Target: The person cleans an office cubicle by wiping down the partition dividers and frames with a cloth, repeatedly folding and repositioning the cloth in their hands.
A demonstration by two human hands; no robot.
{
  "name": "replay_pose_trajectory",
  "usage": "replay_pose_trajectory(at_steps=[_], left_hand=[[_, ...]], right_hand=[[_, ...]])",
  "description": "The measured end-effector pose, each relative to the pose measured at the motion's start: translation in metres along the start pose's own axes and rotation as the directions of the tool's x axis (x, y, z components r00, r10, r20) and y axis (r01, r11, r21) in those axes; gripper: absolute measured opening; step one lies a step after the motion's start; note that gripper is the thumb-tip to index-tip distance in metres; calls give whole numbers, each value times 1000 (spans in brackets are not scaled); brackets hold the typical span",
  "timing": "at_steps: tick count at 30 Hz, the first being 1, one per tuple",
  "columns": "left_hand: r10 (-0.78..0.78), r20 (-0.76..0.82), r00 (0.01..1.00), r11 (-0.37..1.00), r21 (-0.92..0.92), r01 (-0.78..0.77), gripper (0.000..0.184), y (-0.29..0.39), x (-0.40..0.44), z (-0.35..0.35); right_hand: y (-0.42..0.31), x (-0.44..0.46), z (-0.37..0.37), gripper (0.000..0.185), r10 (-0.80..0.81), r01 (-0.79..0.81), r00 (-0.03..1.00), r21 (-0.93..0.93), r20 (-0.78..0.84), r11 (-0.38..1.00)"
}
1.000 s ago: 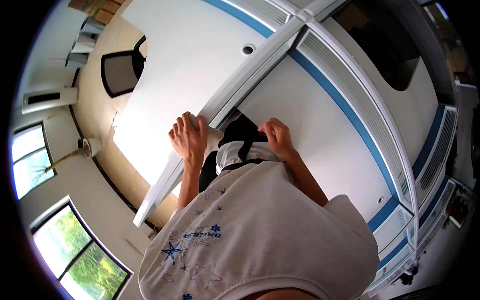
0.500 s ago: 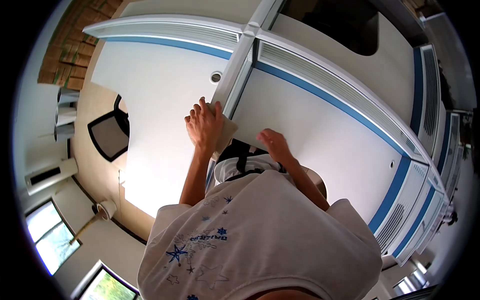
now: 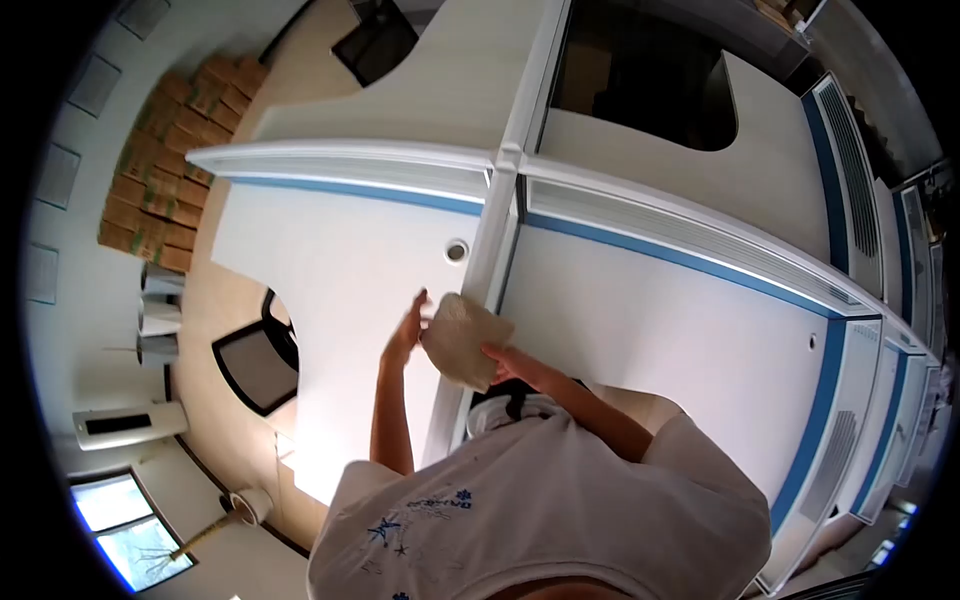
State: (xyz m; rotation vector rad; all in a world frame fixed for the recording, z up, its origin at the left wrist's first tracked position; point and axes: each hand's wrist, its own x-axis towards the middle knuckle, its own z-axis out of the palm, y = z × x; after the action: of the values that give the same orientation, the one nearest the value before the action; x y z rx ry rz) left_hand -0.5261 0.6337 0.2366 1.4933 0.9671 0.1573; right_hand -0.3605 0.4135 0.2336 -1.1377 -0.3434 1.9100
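Observation:
A beige folded cloth point(image 3: 462, 342) is held up over the top rail of the white partition point(image 3: 497, 225). My right hand point(image 3: 512, 364) grips the cloth at its lower right edge, fingertips closed on it. At the cloth's left side is my left hand point(image 3: 405, 332), its fingers stretched upward and apart. The left thumb side is close to the cloth's edge; whether it touches cannot be made out. Beneath the hands, the partition runs between the left white desk point(image 3: 330, 270) and the right white desk point(image 3: 650, 320).
A cross partition point(image 3: 680, 230) with a blue strip meets the rail ahead. The left desk has a round cable hole point(image 3: 456, 251). A black-framed chair point(image 3: 258, 362) stands left, with stacked cardboard boxes point(image 3: 165, 170) beyond. A potted plant point(image 3: 250, 506) is lower left.
My left hand has come off the top of the cloth to its left side. My right hand has moved left and taken hold of the cloth, now raised and more fully visible. The view has shifted.

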Motion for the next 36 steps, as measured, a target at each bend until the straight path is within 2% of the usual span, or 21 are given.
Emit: replay_pose_trajectory(at_steps=[2, 5, 7, 8, 11, 13, 15, 18, 21, 22, 25, 29, 30, 31, 33, 35, 36], left_hand=[[-24, 210, 977, 993, -106, 48, 68, -38, 10, -12], [-10, 206, 979, 995, -91, 30, 61, -18, -9, -5], [-48, 89, 995, 954, -290, 72, 55, 38, -14, 24], [-19, -37, 999, 983, -183, 12, 45, 46, -15, 29], [39, -124, 991, 991, -122, -54, 41, 73, -26, 36], [162, -69, 984, 971, -169, -171, 47, 96, -37, 44], [301, -15, 953, 940, -164, -300, 50, 110, -36, 49], [374, 149, 915, 927, -87, -364, 55, 151, -40, 61], [169, 153, 974, 984, -78, -158, 60, 176, -24, 65], [206, 16, 978, 978, -46, -205, 61, 177, -17, 77], [193, -246, 950, 974, 166, -155, 54, 192, -1, 102], [285, -365, 886, 913, 384, -135, 53, 169, 42, 77], [372, -364, 854, 809, 578, -106, 55, 151, 53, 75], [322, -385, 865, 860, 500, -97, 57, 119, 73, 71], [310, -401, 862, 906, 400, -139, 58, 100, 90, 68], [352, -331, 876, 883, 427, -194, 60, 116, 86, 72], [343, -299, 891, 887, 415, -202, 61, 116, 94, 71]], right_hand=[[1, -6, 5, 78, -58, 59, 998, 92, -12, 994], [0, -7, 2, 74, -162, 163, 984, 7, -77, 987], [-2, -3, -11, 69, -212, 219, 972, 57, -103, 974], [-2, -2, -13, 67, -247, 258, 959, 73, -138, 963], [-5, -5, -18, 60, -354, 383, 902, 84, -246, 920], [-3, -8, -24, 56, -487, 522, 815, 33, -315, 852], [-19, -25, -22, 56, -607, 668, 667, -13, -432, 744], [-34, -38, -32, 59, -629, 738, 597, 33, -498, 674], [-70, -46, -27, 64, -461, 658, 595, 69, -658, 750], [-84, -52, -13, 59, -499, 713, 502, 12, -706, 701], [-110, -37, 4, 53, -505, 775, 428, 16, -749, 632], [-128, 10, 0, 45, -487, 722, 378, -79, -787, 687], [-121, 29, -6, 44, -452, 685, 365, -94, -814, 723], [-115, 43, -9, 44, -417, 645, 348, -108, -840, 757], [-113, 56, -13, 46, -479, 641, 186, -263, -858, 721], [-114, 66, -19, 52, -520, 593, 59, -389, -852, 705], [-112, 71, -19, 52, -512, 598, 56, -382, -857, 705]])
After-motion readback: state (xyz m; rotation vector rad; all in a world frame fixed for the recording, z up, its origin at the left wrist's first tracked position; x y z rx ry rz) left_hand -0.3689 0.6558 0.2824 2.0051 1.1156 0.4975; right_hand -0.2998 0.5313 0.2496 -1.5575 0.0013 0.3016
